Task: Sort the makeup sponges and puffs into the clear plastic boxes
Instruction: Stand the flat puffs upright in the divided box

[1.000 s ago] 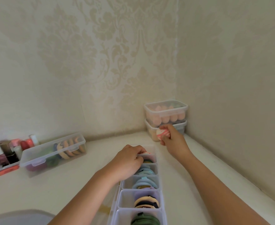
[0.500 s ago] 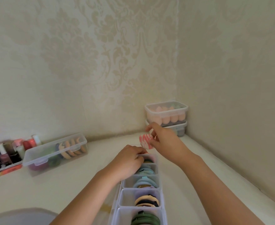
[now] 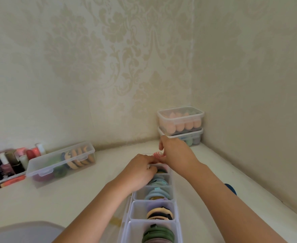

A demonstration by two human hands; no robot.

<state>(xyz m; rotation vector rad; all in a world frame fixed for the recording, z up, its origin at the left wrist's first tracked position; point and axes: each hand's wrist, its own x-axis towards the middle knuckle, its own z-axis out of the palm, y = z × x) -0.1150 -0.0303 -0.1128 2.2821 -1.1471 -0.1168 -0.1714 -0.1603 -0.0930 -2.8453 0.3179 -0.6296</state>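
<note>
- The pink striped puff [image 3: 157,153] sat pinched in your right hand [image 3: 175,153], just over the far end of the divided box [image 3: 153,204].
- Your left hand [image 3: 139,172] was curled at that end compartment; couldn't tell what it gripped.
- Best bet: stand the puff on edge like its neighbours and slide it in.
- No readable writing; the labels on the bottles [image 3: 6,165] were blurred.

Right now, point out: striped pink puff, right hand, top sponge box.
striped pink puff [image 3: 157,153]: head view, its exposed striped edge.
right hand [image 3: 176,151]: head view, back of the hand.
top sponge box [image 3: 160,120]: head view, front-left corner wall.
</note>
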